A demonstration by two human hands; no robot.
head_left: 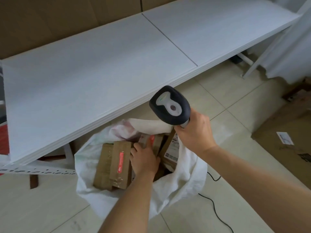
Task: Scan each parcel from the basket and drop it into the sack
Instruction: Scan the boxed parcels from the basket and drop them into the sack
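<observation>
Parcels fill the open white sack (188, 174), which stands on the tiled floor (227, 101) just in front of the white surface (101, 69), its mouth partly tucked under that surface's near edge. Nearest the left rim of the sack lies a long brown parcel (120, 163) with a strip of red tape; its long axis runs from the near rim toward the surface, tilted slightly to the right, and it rests on another brown parcel (102, 165) lying the same way. The left hand (145, 158) reaches down into the sack just right of the taped parcel, fingers curled in a grip on a small brown box (148, 140) with a red mark, deep among the other parcels; how much of that box the fingers enclose cannot be told. At the right side of the sack a parcel with a white printed label (173, 147) stands on edge against the sack wall. The right hand (193, 132) hovers above the far right rim of the sack, its grip closed tight round the handle of a dark scanner (170, 105), whose head rises up and leans toward the surface. A black cable (217, 211) trails across the floor to the right of the sack.
</observation>
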